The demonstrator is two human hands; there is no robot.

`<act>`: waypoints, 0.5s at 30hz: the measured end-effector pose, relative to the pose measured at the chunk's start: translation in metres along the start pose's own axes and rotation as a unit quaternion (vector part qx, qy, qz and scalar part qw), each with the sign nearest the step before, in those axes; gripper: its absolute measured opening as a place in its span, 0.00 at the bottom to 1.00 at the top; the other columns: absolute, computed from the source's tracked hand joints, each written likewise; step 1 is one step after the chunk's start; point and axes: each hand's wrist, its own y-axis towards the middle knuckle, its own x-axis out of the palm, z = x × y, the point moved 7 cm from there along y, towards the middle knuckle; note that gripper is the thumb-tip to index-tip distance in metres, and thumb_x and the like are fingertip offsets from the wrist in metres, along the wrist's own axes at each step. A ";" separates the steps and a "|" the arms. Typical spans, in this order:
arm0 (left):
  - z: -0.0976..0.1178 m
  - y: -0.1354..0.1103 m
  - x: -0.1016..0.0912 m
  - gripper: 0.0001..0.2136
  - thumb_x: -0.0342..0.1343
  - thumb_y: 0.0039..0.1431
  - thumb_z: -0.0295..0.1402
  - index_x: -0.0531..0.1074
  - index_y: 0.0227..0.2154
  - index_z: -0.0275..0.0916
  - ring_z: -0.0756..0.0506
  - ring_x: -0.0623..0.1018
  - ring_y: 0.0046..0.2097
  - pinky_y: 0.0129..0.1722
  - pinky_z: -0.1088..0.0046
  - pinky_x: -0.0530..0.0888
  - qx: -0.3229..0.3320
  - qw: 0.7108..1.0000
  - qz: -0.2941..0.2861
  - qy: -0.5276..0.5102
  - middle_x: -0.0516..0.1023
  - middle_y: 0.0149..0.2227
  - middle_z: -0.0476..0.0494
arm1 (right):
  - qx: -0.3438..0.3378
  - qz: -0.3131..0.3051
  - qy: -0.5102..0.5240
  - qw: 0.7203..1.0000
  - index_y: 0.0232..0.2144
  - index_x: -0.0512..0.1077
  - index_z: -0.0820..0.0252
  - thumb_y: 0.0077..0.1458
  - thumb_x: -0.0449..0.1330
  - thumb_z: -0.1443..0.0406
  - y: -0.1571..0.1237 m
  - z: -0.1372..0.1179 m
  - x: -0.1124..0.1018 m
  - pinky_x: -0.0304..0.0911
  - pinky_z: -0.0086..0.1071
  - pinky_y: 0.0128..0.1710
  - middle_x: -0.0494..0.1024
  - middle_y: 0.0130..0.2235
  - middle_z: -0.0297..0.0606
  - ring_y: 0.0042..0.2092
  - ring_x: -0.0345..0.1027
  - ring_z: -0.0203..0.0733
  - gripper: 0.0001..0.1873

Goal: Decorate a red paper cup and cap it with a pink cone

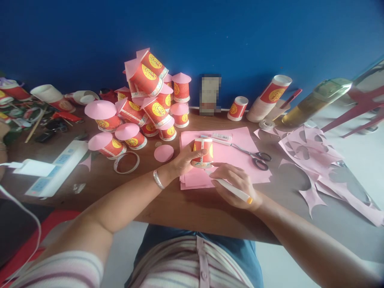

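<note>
My left hand (189,159) is wrapped round a red paper cup (199,148) with yellow emblems and a white seam, its thumb across the side. The cup is upside down, its rim at the bottom, above a stack of pink paper (240,140). In my right hand (235,182) is a slim white craft knife (237,191) with an orange end; its front end is close to the cup's rim and partly hidden by my fingers. Scissors (252,154) with dark handles and a small white labelled item (222,137) lie on the paper. A pink paper disc (163,153) is left of my left hand.
Several red cups with pink cone tops (154,112) are piled at the back left. Stacked cups (267,100), a single cup (238,108), tape (267,124) and a bottle (315,102) stand at the back right. Pink scraps (312,160) lie right; a power strip (58,170) lies left.
</note>
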 end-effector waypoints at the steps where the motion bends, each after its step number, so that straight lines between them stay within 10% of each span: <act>1: 0.000 0.000 0.000 0.17 0.72 0.51 0.41 0.73 0.37 0.38 0.49 0.75 0.34 0.36 0.71 0.73 -0.003 1.000 0.001 -0.002 0.74 0.32 0.51 | -0.001 0.000 -0.002 1.000 0.44 0.72 0.55 0.63 0.60 0.73 0.000 0.000 0.000 0.81 0.39 0.42 0.82 0.33 0.34 0.39 0.82 0.44 0.10; 15: -0.002 0.002 -0.002 0.14 0.68 0.56 0.41 0.76 0.40 0.37 0.46 0.78 0.36 0.38 0.69 0.75 0.010 1.000 -0.002 0.002 0.79 0.35 0.46 | -0.012 -0.006 -0.014 1.000 0.44 0.72 0.57 0.63 0.61 0.72 -0.001 -0.001 0.001 0.80 0.38 0.43 0.82 0.35 0.37 0.40 0.81 0.44 0.09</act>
